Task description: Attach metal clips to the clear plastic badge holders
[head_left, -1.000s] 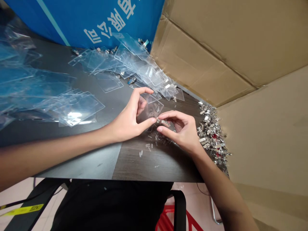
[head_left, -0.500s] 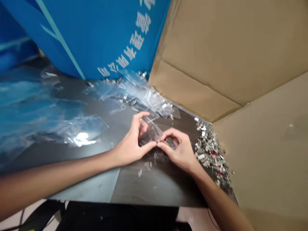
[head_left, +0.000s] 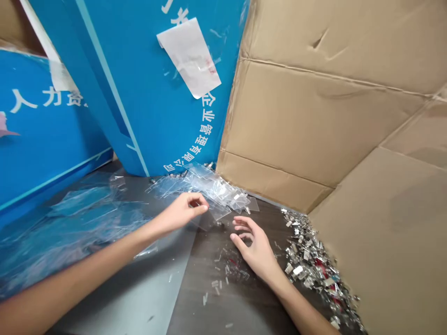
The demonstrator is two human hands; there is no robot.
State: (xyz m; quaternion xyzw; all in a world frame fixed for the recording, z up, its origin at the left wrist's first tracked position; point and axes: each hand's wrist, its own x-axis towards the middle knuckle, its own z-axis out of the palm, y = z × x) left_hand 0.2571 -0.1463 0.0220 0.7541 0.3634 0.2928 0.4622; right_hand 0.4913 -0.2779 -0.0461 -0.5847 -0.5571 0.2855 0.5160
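Observation:
My left hand is closed, thumb and forefinger pinched together beside the heap of small clear plastic bags. Clear film shows just below its fingertips, but I cannot make out what the pinch holds. To the right, my right hand hovers over the dark tabletop, fingers curved and apart, with nothing between them. Small clear plastic slivers lie scattered to the left of and below that hand. Beyond it, a long pile of small shiny metal pieces runs along the right side, with a few red bits among them.
More clear plastic bags spread across the left side, partly behind my left forearm. A blue printed panel with a white paper stands at the back. Brown cardboard walls off the back right and right side.
My hands were together, pinching at a small thing by a clear bag. Now they are apart, the left farther back by the bag heap, the right opened. The view has tilted upward.

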